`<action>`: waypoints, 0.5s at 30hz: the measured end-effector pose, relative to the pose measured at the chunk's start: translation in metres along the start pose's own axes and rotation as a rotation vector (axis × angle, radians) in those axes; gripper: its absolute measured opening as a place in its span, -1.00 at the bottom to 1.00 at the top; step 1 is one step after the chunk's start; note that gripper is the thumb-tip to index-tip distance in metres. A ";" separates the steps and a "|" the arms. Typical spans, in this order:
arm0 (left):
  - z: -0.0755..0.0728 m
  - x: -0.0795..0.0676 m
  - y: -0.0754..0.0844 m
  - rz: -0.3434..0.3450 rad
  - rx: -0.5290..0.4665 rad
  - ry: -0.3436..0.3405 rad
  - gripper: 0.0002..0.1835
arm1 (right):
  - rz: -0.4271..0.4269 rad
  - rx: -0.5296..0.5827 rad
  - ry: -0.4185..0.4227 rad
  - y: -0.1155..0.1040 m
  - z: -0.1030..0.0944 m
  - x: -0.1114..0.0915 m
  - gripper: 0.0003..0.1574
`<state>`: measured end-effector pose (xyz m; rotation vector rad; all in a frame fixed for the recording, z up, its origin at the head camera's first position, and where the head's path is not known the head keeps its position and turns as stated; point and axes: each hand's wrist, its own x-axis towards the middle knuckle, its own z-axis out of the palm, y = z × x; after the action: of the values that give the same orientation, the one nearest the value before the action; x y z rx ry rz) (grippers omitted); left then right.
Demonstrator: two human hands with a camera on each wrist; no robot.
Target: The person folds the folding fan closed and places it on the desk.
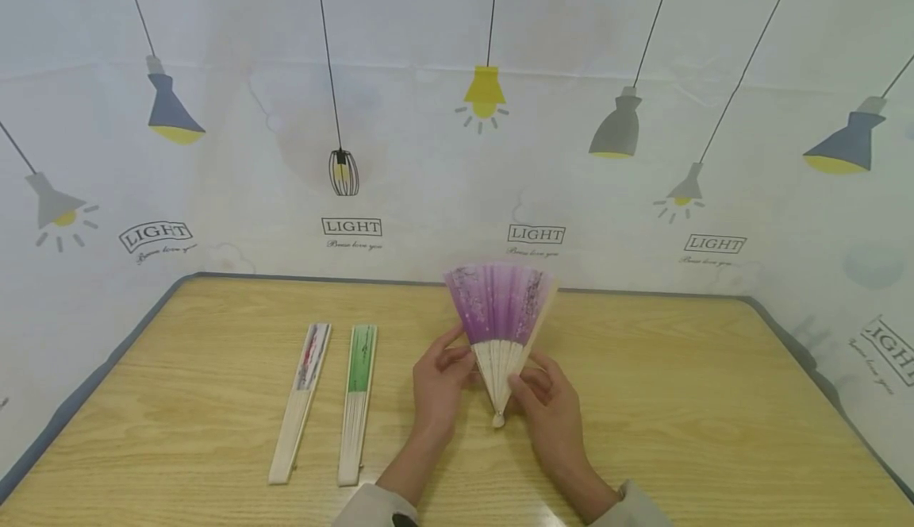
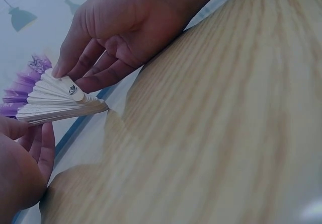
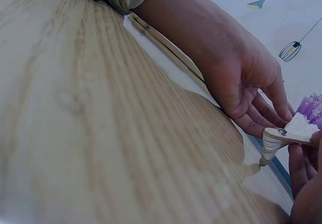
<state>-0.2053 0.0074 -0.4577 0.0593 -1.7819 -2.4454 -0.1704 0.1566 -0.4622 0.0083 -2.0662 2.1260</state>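
Observation:
A purple folding fan (image 1: pixel 500 305) with pale ribs is partly spread, its pivot end pointing toward me. On its left side my left hand (image 1: pixel 437 384) pinches the outer ribs. The right hand (image 1: pixel 553 412) grips the other edge, thumb on the front of the ribs. A metal rivet shows at the pivot in the left wrist view, where the pale ribs (image 2: pixel 50 100) lie between both hands. Left of the hands, a folded fan with a green leaf (image 1: pixel 362 360) and a folded white fan with red and dark marks (image 1: pixel 310 360) lie on the table.
The wooden table (image 1: pixel 714 416) has a dark edge along its back and sides. Behind it hangs a white cloth (image 1: pixel 421 130) printed with lamps and the word LIGHT. Both folded fans lie side by side, slightly apart.

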 end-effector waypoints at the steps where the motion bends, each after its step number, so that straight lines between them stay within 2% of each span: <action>1: 0.000 0.000 0.000 0.001 0.000 -0.001 -0.55 | 0.003 0.005 0.002 0.000 0.000 0.000 -0.40; 8: -0.001 0.000 0.001 0.024 0.003 -0.017 -0.58 | 0.007 0.012 -0.002 -0.001 0.000 0.000 -0.40; 15: 0.000 0.000 0.001 0.016 0.009 -0.017 -0.56 | 0.000 -0.020 -0.008 -0.001 0.000 0.000 -0.38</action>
<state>-0.2048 0.0070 -0.4564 0.0251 -1.7935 -2.4337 -0.1700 0.1565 -0.4617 0.0141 -2.0916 2.1092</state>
